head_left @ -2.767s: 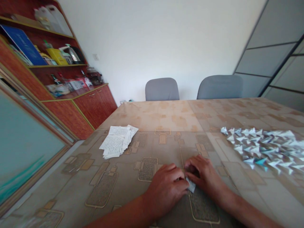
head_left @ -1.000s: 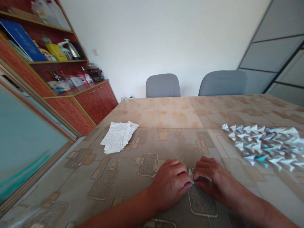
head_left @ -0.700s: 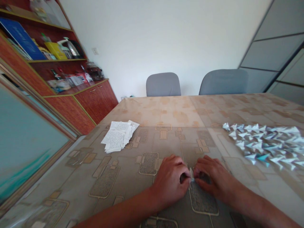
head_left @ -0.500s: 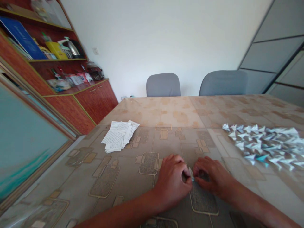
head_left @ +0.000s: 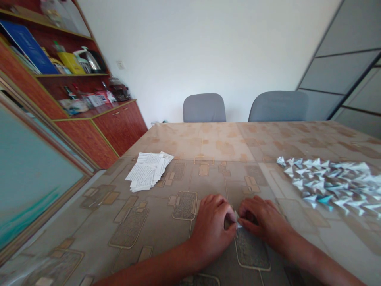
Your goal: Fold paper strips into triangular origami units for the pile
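Observation:
A small folded paper piece (head_left: 237, 219) shows between my two hands, mostly hidden by the fingers. My left hand (head_left: 214, 226) is curled, thumb and fingertips pinching the paper's left side. From the right, my right hand (head_left: 262, 218) pinches the same piece with thumb and index finger. Both hands are low over the patterned tablecloth (head_left: 160, 234). A loose stack of printed paper slips (head_left: 149, 171) lies to the left, beyond my left hand. Many small folded paper figures (head_left: 324, 180) stand in rows on the right, one of them teal.
Two grey chairs (head_left: 204, 108) stand behind the table's far edge. At the left is a red-brown cabinet (head_left: 116, 125) with a kettle, a blue folder and bottles on its shelves. A glazed panel (head_left: 35, 178) borders the table's left side.
My right hand has shifted slightly left, its thumb and fingers closer to my left hand around the paper. The view has moved a little.

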